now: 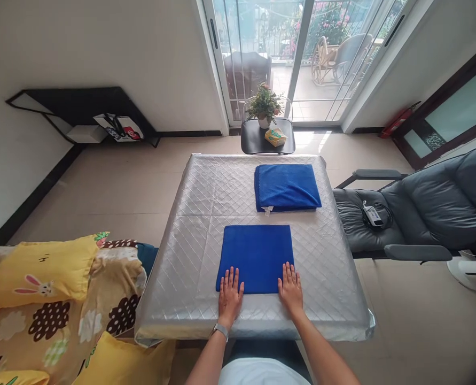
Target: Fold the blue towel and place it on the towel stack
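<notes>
A blue cloth (pixel 256 256), laid out as a flat rectangle, lies near the front of the table. On its near left corner rests my left hand (pixel 230 297), palm down with the fingers stretched forward; a watch-like band circles that wrist. My right hand (pixel 290 291) lies flat across the near right corner, its fingers also extended. Neither hand grips anything. Farther back and to the right sits a thicker folded blue cloth (pixel 288 186), layered and slightly wrinkled, with a white tag showing at its near edge.
A silver quilted cover (pixel 189 267) drapes the table. Beyond it, a black folding chair (pixel 249 141) bears a potted plant (pixel 264 104) and a yellow tissue pack (pixel 275 137). At right stands a grey recliner (pixel 434 198) with a power strip (pixel 372 215); at left, a bed with yellow pillows (pixel 57 267).
</notes>
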{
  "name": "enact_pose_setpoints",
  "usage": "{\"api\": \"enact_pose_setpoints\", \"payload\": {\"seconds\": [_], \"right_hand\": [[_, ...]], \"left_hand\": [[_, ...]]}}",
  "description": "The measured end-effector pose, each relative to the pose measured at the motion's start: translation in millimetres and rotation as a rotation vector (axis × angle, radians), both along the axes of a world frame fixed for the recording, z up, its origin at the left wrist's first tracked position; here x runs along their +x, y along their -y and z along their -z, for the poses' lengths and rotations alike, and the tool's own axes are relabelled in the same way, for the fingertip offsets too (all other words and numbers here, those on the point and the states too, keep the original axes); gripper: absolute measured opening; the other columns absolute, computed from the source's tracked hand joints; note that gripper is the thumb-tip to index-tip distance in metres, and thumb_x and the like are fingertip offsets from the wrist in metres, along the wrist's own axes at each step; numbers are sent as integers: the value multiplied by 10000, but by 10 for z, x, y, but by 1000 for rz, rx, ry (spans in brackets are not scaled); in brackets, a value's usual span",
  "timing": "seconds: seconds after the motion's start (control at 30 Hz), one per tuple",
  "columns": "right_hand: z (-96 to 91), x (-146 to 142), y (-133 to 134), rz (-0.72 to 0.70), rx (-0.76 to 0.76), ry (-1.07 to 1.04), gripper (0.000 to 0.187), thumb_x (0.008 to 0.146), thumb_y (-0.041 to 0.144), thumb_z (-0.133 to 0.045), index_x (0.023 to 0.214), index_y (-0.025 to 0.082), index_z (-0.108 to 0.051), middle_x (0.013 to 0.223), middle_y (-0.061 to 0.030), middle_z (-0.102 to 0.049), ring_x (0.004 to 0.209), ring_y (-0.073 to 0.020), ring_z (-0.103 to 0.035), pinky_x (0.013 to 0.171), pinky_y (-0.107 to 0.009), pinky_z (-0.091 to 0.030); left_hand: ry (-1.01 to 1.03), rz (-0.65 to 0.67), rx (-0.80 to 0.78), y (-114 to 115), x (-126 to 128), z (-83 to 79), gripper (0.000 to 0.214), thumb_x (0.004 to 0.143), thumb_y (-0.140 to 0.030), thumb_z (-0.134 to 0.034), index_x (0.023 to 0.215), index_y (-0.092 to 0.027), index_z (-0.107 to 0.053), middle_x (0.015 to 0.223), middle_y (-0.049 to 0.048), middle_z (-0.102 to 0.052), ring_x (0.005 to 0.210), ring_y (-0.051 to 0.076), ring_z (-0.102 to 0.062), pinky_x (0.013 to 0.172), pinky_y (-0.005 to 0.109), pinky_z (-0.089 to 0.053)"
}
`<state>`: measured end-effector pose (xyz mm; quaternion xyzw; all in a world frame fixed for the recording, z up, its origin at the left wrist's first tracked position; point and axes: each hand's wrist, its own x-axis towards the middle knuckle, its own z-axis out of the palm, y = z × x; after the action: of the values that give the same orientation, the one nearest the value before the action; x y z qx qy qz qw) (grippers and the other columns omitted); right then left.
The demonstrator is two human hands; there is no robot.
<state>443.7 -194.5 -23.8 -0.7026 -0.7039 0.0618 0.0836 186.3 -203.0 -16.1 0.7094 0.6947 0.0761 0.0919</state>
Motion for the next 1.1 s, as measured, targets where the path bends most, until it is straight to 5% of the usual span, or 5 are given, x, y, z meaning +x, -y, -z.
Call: {"api": "enact_pose_setpoints", "payload": {"seconds": [0.43,0.53,0.73,0.83,1.1], "right_hand": [[-163,0,-26,-14,-20,-36,605,1054,362,-210,1609,148,-96,1640,-96,-245,1530,-243,-181,1237,-491,-132],[-235,1,-149,-33,6,-48,622,1051,337,-236,1610,144,-47,1646,-106,-215,1533,-248,-169,1238,-504,-124],[-87,99,-388,-89,17,-47,668,1032,269,-285,1596,109,36,1645,-140,-190,1533,-256,-169,1233,-499,-155],[-6,145,-375,-114,10,-48,675,1022,235,-292,1594,122,48,1646,-128,-197,1535,-252,-157,1232,-500,-159],[-53,124,-391,-86,27,-50,660,1046,309,-270,1600,126,39,1649,-132,-178,1533,-251,-170,1231,-496,-164]], "left_hand": [[30,-186,36,182,-144,-154,692,1039,-446,-291,1602,-210,35,1666,102,-160,1528,263,-195,1237,538,-236],[35,-157,60,23,168,-262,674,1039,-381,-314,1608,-200,0,1666,100,-162,1530,257,-185,1239,528,-247],[119,314,-13,-665,1368,-319,663,1023,-338,-366,1608,-189,-90,1652,61,-219,1530,215,-189,1250,448,-258],[142,331,-25,-846,1621,-266,648,1025,-354,-362,1604,-185,-125,1658,53,-194,1533,206,-177,1257,433,-241],[26,-175,36,-486,566,-119,624,1037,-356,-324,1604,-235,-92,1668,77,-154,1541,256,-144,1244,544,-201]]}}
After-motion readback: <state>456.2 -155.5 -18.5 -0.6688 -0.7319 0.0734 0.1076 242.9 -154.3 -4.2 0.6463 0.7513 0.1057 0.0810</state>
